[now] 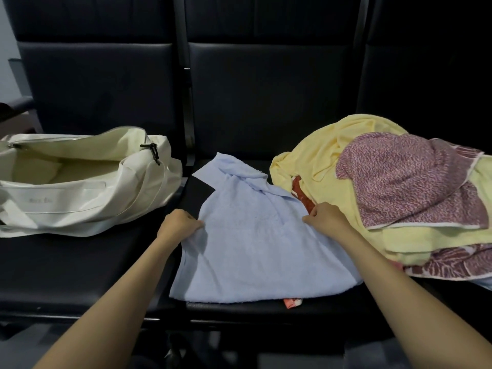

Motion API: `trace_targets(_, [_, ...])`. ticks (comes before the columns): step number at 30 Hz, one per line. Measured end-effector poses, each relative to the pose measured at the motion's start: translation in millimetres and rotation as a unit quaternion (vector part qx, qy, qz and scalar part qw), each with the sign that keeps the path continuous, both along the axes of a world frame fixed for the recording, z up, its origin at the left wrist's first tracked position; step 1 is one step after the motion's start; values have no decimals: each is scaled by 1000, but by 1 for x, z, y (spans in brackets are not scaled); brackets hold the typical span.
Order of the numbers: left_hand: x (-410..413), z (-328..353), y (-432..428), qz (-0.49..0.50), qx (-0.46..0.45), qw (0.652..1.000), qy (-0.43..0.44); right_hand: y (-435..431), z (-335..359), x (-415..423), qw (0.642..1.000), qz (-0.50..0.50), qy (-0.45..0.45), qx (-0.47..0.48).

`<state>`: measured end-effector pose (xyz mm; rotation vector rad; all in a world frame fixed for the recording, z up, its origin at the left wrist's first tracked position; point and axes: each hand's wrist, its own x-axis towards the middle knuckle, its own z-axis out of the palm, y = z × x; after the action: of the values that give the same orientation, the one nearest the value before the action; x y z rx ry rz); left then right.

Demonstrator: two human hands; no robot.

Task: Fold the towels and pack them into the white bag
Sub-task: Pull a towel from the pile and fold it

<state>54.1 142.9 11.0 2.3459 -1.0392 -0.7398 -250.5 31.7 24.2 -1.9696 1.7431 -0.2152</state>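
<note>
A light blue towel [255, 249] lies spread on the middle seat of the black padded bench [66, 262], its terry nap soft and matte, its far corner rumpled back over itself. The left hand [179, 224] pinches the towel's left edge and the right hand [326, 219] pinches the right edge. Each grip is clamped on the cloth at about the same height, probably to hold the sides level for a straight fold. The white bag [80, 201], smooth and faintly glossy, slumps on the left seat with its zip open and mouth gaping, ready to take towels. I see none inside. On the right seat a loose heap waits: a yellow towel [319, 155] under a pink speckled towel [404, 177]. A red-orange patterned cloth [292, 302] peeks from beneath the blue one.
</note>
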Motion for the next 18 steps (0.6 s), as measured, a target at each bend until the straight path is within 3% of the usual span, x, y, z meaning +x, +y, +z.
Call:
trace_targets(4, [-6,5,-2,-9,-18,999,32,-2,2,2,999,20,-23,14])
trace_targets(11, [1,15,4,21,-212,967,141,-3,27,-23,987,12,-152,-50])
trace_targets(16, [6,22,13,8,-273,942,192,9,40,-39,931,-16,-361,-57])
trace_targets(18, [4,29,18,-9,-248,938,241,14,44,-43,912,-31,-410,0])
